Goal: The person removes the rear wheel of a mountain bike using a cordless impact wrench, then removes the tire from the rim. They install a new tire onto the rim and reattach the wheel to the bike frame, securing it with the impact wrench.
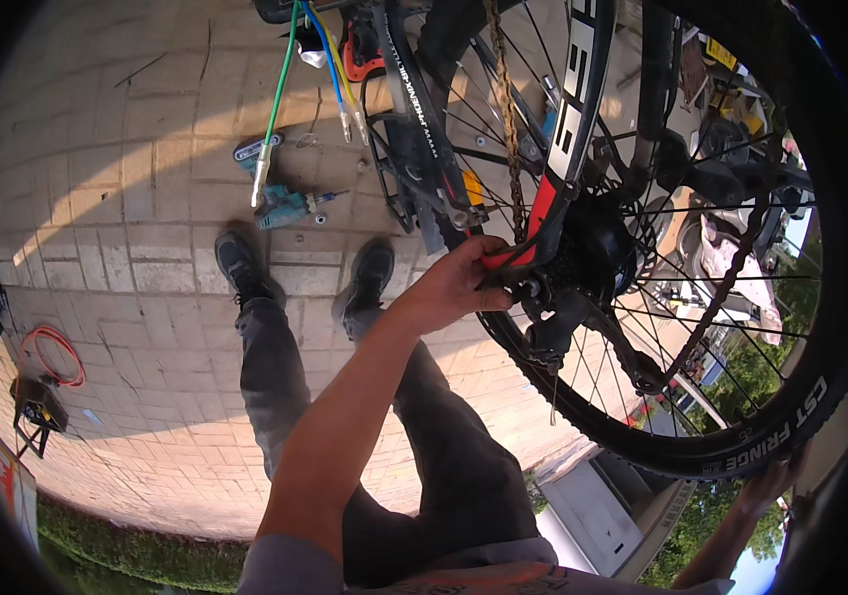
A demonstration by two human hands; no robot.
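A bicycle frame in black, white and red fills the upper right, with its rear wheel beside it. My left hand grips the red end of the frame close to the hub, thumb and fingers on either side. Just right of that hand hangs the black rear derailleur. A rusty chain runs down to the sprockets and another length of it crosses the spokes. At the lower right my right hand holds the black tyre's outer edge; its fingers are partly hidden.
Green, blue and yellow wires dangle at the top. On the brick paving lies a teal cordless drill, ahead of my shoes. An orange hose is coiled at far left. Cluttered parts show behind the wheel.
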